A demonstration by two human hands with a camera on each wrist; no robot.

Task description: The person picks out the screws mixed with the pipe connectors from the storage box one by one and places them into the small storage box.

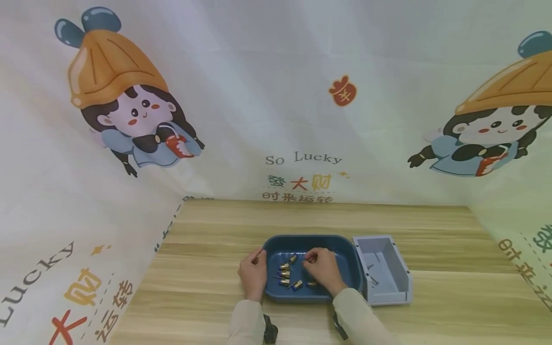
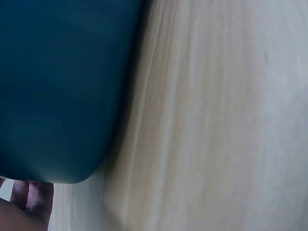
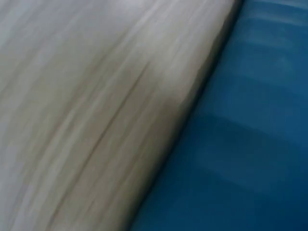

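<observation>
My left hand [image 1: 253, 274] grips the left rim of a blue plastic tray [image 1: 310, 299]; in the left wrist view its curled fingers [image 2: 41, 199] meet the tray's edge. Over the tray's middle is my right hand [image 1: 323, 269], with thumb and forefinger drawn together; whether anything small sits between them cannot be made out. Several brass fittings [image 1: 297, 285] with dark blue ends lie in the left part of the tray, some with thin metal pins beside or in them. One more brass fitting [image 1: 312, 284] lies just below the right hand. The right wrist view is blurred and shows only tray wall and table.
Against the tray's right side stands a grey open bin [image 1: 401, 298] with a few loose screws [image 1: 374, 280] inside. Both rest on a wood-grain table [image 1: 207, 239]. A printed cloth [image 1: 233, 143] hangs around the back and sides.
</observation>
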